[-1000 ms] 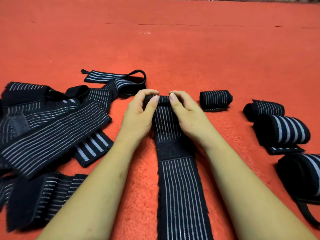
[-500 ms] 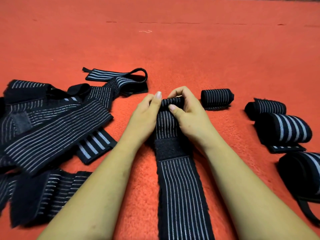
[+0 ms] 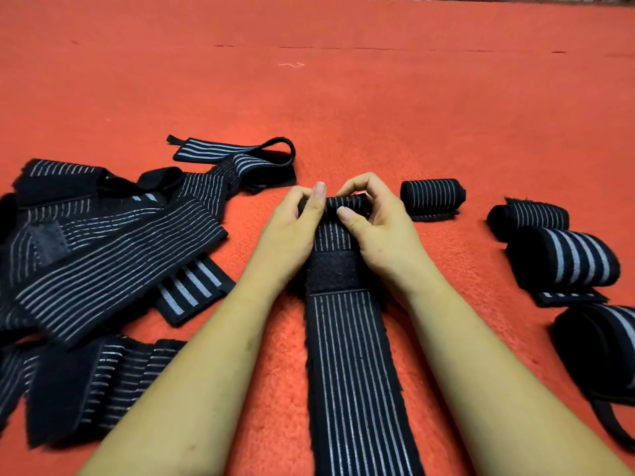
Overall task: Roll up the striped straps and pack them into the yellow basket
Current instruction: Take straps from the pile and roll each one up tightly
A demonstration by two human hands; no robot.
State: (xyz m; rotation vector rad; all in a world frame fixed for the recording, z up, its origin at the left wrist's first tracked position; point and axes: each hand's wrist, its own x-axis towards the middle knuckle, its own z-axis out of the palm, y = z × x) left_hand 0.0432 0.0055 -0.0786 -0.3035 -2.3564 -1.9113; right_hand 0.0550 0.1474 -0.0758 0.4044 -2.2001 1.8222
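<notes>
No text, label, brand, number or sign can be read anywhere. The black elastic straps with thin white stripes (image 3: 354,365) carry only plain stripes, and the red-orange carpeted floor (image 3: 343,108) bears no markings.

Two bare forearms are being shown, entering from the bottom edge toward frame centre. No sleeves, gloves or jewellery are being worn. Left hand (image 3: 292,231) and right hand (image 3: 379,223) are being seen uncovered, nails short and unpainted. Faint small marks are being seen on the left forearm, lower left.
</notes>
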